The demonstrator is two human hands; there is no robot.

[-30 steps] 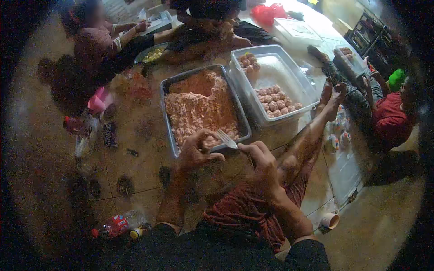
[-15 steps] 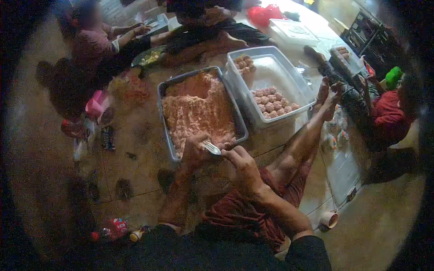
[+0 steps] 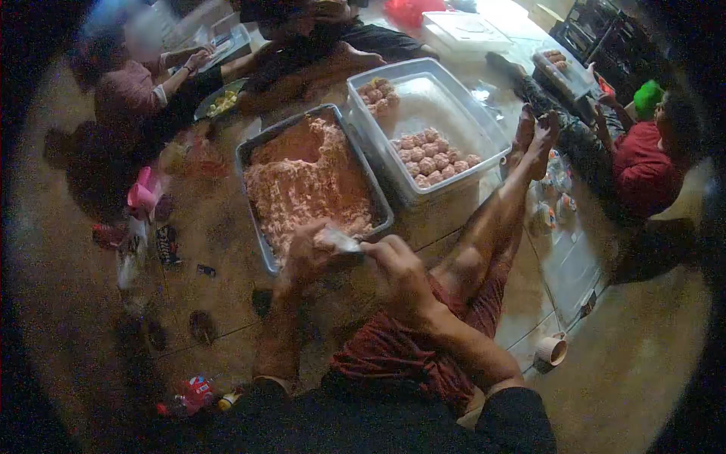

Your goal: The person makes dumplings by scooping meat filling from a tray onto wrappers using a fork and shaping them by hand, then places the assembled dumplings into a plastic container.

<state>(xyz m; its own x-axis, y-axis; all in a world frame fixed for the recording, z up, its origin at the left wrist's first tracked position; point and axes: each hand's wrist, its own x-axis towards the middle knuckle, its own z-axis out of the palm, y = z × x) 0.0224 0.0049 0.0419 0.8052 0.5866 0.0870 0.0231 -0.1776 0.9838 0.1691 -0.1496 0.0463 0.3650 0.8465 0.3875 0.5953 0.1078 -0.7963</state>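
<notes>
Fork (image 3: pixel 344 241): pale and blurred, its tines hard to tell apart; most of its handle is hidden in the right hand.
Lump (image 3: pixel 324 237): pink, partly covered by fingers and fork; its full outline cannot be told.
Left hand (image 3: pixel 303 254): dim, fingers curled around the lump, at the tray's near edge.
Right hand (image 3: pixel 398 266): closed on the fork, whose head meets the lump; the hands are near each other.
Meat (image 3: pixel 310 185): pink, coarse and ridged, with a lower, smoother area at the far side; it lies in the tray (image 3: pixel 255 223).
Balls (image 3: pixel 431 159): pink, rounded, in two groups inside the clear bin (image 3: pixel 457 110), right of the tray.
Bottle (image 3: pixel 197 392): partly lost in shadow.
</notes>
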